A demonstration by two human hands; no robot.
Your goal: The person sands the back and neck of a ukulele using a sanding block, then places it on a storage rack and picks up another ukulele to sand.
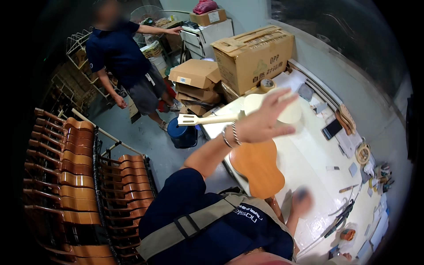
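My left hand reaches out over the table, fingers stretched and apart, holding nothing. Beneath it lies a pale, unfinished small guitar; its neck and slotted headstock stick out past the table edge to the left. I cannot tell whether the hand touches it. Closer to me is an orange-brown guitar body, partly covered by my wrist; its neck points toward me and is mostly hidden. My right hand is at the right of this body, fingers curled around something dark that is too blurred to name.
A white table carries a phone, tape rolls and several tools along the right. A large carton stands at the far end. A blue bucket, racks of guitars and another person are to the left.
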